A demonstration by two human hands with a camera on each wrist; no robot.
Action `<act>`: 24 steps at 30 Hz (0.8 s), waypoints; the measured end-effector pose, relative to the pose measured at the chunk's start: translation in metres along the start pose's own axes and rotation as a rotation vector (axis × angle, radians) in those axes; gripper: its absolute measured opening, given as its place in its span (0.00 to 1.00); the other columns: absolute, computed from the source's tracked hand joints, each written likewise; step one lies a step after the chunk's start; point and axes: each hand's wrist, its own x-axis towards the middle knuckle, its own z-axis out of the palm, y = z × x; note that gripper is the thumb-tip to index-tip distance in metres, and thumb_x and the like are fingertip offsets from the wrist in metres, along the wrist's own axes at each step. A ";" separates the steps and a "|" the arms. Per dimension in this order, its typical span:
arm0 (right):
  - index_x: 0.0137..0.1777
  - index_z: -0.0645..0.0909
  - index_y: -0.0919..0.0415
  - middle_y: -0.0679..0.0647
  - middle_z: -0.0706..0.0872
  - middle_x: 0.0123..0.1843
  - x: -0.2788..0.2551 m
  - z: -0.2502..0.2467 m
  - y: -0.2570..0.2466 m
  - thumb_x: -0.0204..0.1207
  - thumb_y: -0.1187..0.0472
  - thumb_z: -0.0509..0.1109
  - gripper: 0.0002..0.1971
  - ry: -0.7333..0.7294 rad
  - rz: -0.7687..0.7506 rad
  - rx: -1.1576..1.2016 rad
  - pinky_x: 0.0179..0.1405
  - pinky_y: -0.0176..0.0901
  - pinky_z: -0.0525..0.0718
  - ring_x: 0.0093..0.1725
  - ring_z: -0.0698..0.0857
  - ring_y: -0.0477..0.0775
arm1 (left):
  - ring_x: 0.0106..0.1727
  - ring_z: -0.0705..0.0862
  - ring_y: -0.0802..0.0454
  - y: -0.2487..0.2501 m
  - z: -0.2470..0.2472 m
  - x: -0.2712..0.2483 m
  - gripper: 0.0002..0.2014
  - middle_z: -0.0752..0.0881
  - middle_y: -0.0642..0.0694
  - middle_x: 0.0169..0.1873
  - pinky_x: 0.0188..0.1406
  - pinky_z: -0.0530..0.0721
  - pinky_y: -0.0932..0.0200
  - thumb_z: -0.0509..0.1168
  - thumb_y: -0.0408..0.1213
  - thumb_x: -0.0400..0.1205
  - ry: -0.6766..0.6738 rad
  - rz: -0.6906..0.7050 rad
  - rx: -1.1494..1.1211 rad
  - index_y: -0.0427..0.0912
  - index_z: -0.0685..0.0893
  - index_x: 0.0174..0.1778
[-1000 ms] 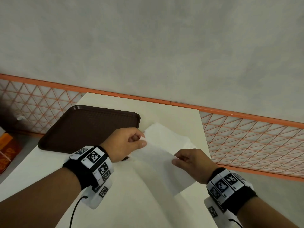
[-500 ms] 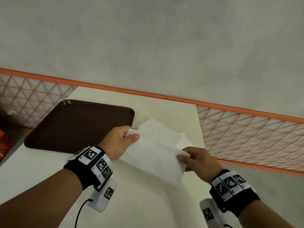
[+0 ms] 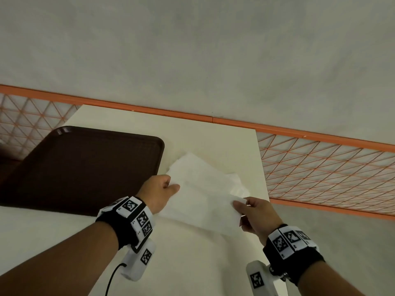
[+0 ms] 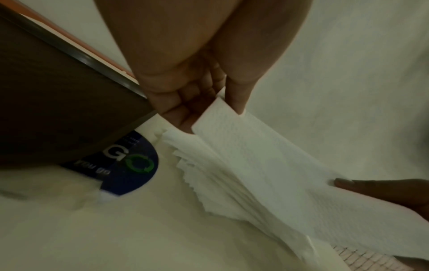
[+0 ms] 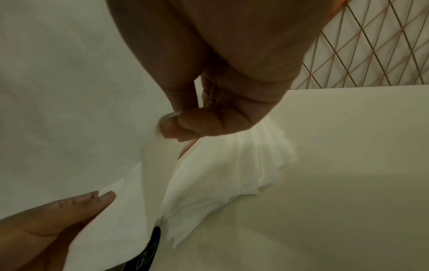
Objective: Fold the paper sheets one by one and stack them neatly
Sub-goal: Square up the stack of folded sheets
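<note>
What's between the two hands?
The paper sheet, held taut between the left hand and the right hand, above the stack of sheets; clearest in the head view.

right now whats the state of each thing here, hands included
held sheet: folded over, lifted, pinched at both ends
left hand: pinching the sheet's left end
right hand: pinching the sheet's right end
paper stack: lying on the table, edges fanned unevenly
brown tray: flat on the table, nothing on it

Sheet now doubled over

The white embossed paper sheet (image 3: 203,201), open a second ago, is folded; left hand (image 3: 157,192) and right hand (image 3: 255,214) sit lower, pinching its ends.
</note>
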 end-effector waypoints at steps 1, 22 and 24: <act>0.43 0.84 0.68 0.60 0.84 0.30 0.008 0.000 -0.005 0.77 0.62 0.74 0.08 0.011 -0.003 0.006 0.22 0.40 0.78 0.20 0.78 0.52 | 0.31 0.75 0.50 0.002 0.001 0.010 0.21 0.80 0.43 0.31 0.33 0.79 0.48 0.67 0.46 0.80 0.016 0.011 -0.007 0.27 0.78 0.45; 0.76 0.66 0.58 0.59 0.77 0.71 0.073 0.002 -0.002 0.65 0.33 0.75 0.46 0.358 0.023 -0.479 0.66 0.55 0.78 0.69 0.78 0.62 | 0.76 0.69 0.45 0.011 0.036 0.102 0.37 0.68 0.44 0.76 0.71 0.72 0.49 0.70 0.53 0.78 0.147 -0.002 0.305 0.41 0.65 0.78; 0.79 0.62 0.59 0.60 0.77 0.72 0.070 0.003 -0.001 0.63 0.33 0.76 0.50 0.312 0.057 -0.487 0.68 0.54 0.76 0.71 0.77 0.62 | 0.77 0.67 0.43 0.013 0.037 0.103 0.40 0.69 0.42 0.77 0.71 0.71 0.48 0.68 0.57 0.78 0.116 -0.060 0.373 0.41 0.62 0.80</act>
